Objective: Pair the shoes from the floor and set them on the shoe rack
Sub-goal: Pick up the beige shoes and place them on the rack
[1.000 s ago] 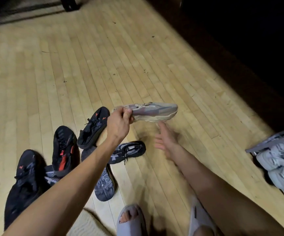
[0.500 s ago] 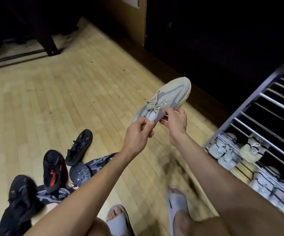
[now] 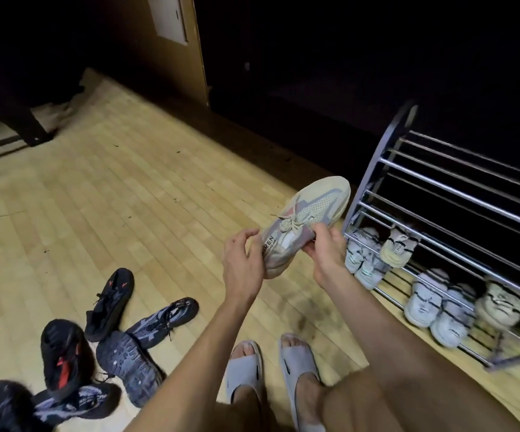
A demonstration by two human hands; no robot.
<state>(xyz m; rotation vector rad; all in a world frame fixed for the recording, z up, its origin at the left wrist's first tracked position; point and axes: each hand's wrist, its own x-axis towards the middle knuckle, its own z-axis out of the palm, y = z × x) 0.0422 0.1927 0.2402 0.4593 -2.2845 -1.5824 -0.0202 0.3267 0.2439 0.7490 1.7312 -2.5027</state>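
Observation:
I hold a beige and grey sneaker (image 3: 308,219) in the air just left of the metal shoe rack (image 3: 439,188), its toe pointing up and away. My right hand (image 3: 325,254) grips its side at the laces. My left hand (image 3: 241,266) cups the heel with loosely curled fingers. A similar beige sneaker (image 3: 399,247) stands alone on a rack rail close to my right hand. On the floor at lower left lie black sneakers with red marks (image 3: 110,304) and grey knit sneakers (image 3: 165,316), mixed together, some sole up.
The rack's low tiers hold white sneakers (image 3: 424,297) and another beige shoe (image 3: 499,304). My feet in grey slides (image 3: 243,369) stand on the wooden floor (image 3: 127,198). A dark wall and a door edge (image 3: 190,57) lie beyond.
The view swung right and the rack came closer. The sneaker rose from the floor pile into both hands and moved right, toward the rack.

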